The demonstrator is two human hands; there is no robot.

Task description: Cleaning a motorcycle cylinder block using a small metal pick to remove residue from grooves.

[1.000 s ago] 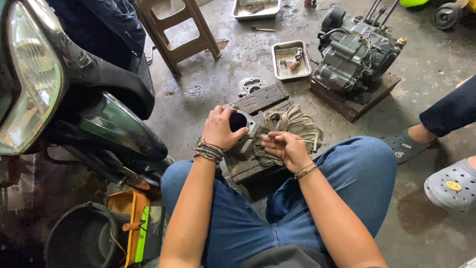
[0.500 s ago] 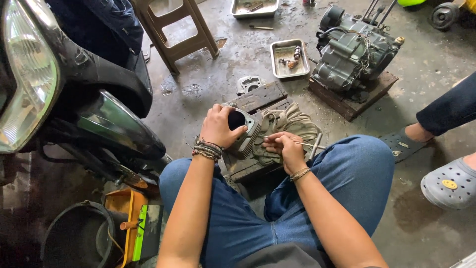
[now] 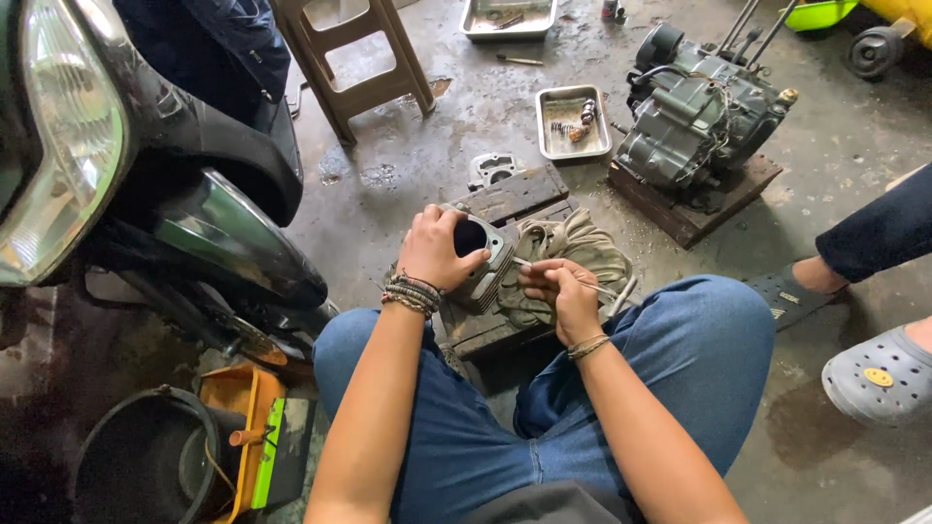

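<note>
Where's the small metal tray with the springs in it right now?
In the head view, the small metal tray lies on the wet floor, upper middle, just left of the engine on its wooden block.

Can't see much of the engine cylinder [image 3: 482, 262] from here, my left hand [image 3: 430, 250] covers its near side and the rag [image 3: 568, 247] hides whatever's under it. The thin tool in my right hand [image 3: 561, 291] is too skinny to tell what it is. Bits in the small metal tray [image 3: 573, 121] are too tiny to make out. The motorcycle [image 3: 116, 184] is cut off at the left edge, and the other person's foot in a grey clog [image 3: 879, 374] runs off the right.
</note>
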